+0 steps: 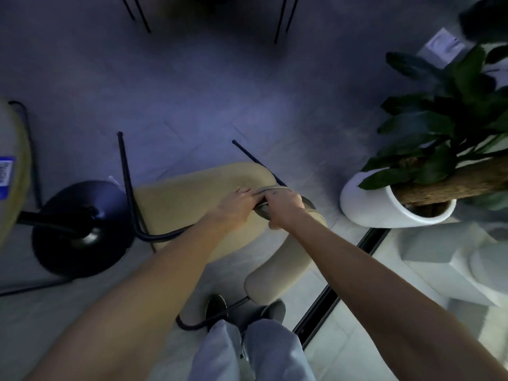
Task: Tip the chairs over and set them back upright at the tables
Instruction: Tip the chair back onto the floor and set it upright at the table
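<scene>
Beige chair point(192, 199), count one, lies tipped over on the floor at centre. One black round table base point(82, 229) stands just left of it. One white pot point(362, 207) with a plant sits to the right, and four thin legs point(143, 17) show at the far edge. Both arms are extended. Right hand point(286, 207) is fisted round the chair's grey rim. Left hand point(236, 203) is just beside it, fingers curled on the same rim.

**Dim, blue-cast picture, brighter to the right**

Pale light comes from right of the right hand point(286, 209); the floor point(192, 92) beyond the left hand point(236, 204) sinks into bluish gloom. Detail is soft throughout, and the edges bow with wide-angle distortion.
</scene>
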`<state>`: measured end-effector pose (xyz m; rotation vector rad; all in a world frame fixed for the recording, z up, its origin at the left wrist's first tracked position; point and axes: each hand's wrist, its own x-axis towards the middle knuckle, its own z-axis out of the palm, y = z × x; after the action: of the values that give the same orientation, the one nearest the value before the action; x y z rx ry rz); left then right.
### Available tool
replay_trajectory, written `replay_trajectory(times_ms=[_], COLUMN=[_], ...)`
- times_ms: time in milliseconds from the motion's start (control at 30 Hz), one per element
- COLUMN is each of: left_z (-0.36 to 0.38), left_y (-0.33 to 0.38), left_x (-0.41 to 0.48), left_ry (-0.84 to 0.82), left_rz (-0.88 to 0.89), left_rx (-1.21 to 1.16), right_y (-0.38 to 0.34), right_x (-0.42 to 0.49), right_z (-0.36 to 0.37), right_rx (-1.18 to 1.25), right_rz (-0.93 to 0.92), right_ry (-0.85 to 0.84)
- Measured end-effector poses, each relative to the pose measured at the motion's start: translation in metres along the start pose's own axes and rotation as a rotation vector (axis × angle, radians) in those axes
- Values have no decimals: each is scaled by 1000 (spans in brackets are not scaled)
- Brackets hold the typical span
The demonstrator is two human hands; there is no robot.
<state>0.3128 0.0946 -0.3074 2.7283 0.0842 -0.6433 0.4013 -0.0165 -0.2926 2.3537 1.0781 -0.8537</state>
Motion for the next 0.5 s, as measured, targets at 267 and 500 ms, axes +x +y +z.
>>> replay_trajectory(times_ms=[267, 500], left_z=[-57, -113], left_y=[-67, -136], left_x=[-10, 19], left_ry=[43, 59], left_rz=[-258, -399], left_rx=[88, 261], right_y=[-36, -62], right_x=[30, 74], right_z=[-102, -187], right_rx=[-125, -240], right_rz=[-46, -155], right_ry=[2, 54])
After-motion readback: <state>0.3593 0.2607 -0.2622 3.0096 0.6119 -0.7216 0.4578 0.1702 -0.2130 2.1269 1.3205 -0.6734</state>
